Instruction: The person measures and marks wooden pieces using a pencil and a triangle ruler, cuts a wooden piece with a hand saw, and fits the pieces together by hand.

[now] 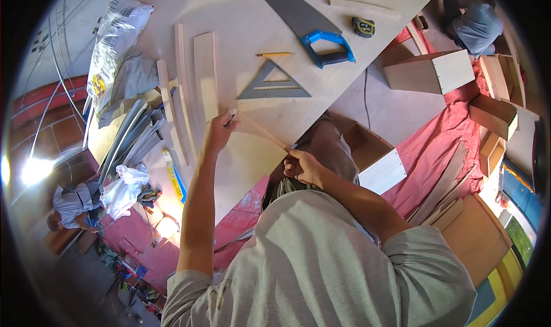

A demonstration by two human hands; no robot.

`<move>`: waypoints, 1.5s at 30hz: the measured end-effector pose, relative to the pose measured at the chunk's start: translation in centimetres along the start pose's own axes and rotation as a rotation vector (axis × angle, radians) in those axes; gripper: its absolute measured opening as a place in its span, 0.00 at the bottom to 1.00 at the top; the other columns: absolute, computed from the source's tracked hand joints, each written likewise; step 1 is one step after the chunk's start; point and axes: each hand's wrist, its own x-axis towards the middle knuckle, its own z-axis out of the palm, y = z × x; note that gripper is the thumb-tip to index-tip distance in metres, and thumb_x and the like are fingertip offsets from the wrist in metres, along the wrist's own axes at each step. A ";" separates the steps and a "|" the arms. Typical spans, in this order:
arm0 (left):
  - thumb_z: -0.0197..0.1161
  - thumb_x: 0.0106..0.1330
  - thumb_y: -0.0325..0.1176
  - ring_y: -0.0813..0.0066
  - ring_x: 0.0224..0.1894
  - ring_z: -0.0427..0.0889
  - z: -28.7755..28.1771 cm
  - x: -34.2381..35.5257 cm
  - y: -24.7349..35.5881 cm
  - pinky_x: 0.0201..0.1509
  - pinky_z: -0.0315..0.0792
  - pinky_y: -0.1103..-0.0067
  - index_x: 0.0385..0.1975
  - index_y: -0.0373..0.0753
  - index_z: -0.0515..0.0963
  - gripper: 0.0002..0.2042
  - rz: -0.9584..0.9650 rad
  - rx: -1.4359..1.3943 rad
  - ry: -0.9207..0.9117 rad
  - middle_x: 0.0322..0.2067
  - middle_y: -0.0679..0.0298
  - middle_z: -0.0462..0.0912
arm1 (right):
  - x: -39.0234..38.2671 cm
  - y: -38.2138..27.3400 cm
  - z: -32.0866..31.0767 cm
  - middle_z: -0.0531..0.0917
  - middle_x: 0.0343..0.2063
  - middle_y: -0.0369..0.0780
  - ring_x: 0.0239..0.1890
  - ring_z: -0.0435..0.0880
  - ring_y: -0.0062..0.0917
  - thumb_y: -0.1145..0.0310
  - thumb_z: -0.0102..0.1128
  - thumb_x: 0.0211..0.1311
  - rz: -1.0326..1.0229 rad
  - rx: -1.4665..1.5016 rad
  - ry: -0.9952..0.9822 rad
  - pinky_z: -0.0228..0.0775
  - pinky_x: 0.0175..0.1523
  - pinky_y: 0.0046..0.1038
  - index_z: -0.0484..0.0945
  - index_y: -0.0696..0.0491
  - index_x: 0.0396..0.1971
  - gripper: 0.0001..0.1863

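Note:
A thin pale wooden strip (261, 129) runs slantwise between my two hands over the plywood tabletop (241, 160). My left hand (219, 133) is closed at its far left end, with a small dark bit showing at the fingertips. Curled at the strip's nearer end, by the table edge, is my right hand (304, 167); a small shiny spot shows at its fingers. A grey triangular square (274, 93) lies beyond the strip, with a yellow pencil (274, 54) above it. A handsaw with a blue handle (329, 58) rests farther right.
Wooden slats (205, 71) lie left of the square. A tape measure (363, 27) sits at the far right of the table. An open wooden box (381, 171) stands below the right edge. Two other people (476, 26) work at the sides.

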 end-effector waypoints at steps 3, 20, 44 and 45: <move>0.70 0.68 0.21 0.68 0.61 0.84 -0.1 -0.1 0.5 0.63 0.77 0.75 0.64 0.28 0.77 0.24 -0.019 0.034 0.008 0.57 0.53 0.87 | 0.0 0.1 0.2 0.80 0.30 0.38 0.26 0.76 0.24 0.63 0.54 0.82 -0.014 0.020 0.017 0.81 0.40 0.35 0.81 0.48 0.46 0.08; 0.72 0.67 0.22 0.67 0.56 0.87 0.0 -0.3 0.0 0.59 0.80 0.75 0.65 0.29 0.77 0.25 -0.031 -0.062 0.038 0.54 0.52 0.87 | -0.1 -0.4 0.4 0.83 0.32 0.40 0.31 0.85 0.26 0.65 0.49 0.82 -0.067 -0.099 -0.026 0.88 0.52 0.42 0.80 0.57 0.49 0.13; 0.71 0.66 0.27 0.58 0.62 0.85 2.7 -1.6 -0.9 0.65 0.77 0.69 0.63 0.41 0.81 0.24 0.199 0.051 0.338 0.60 0.56 0.86 | -8.2 -10.8 -1.1 0.86 0.30 0.41 0.24 0.82 0.23 0.63 0.61 0.77 -0.476 -0.916 0.357 0.88 0.34 0.34 0.83 0.60 0.40 0.14; 0.71 0.66 0.28 0.57 0.61 0.85 2.7 -1.8 0.0 0.64 0.77 0.68 0.63 0.42 0.81 0.23 0.205 0.098 0.337 0.59 0.56 0.86 | -8.8 -11.3 -1.9 0.86 0.30 0.41 0.24 0.82 0.23 0.63 0.61 0.77 -0.490 -0.927 0.368 0.88 0.34 0.34 0.83 0.60 0.40 0.14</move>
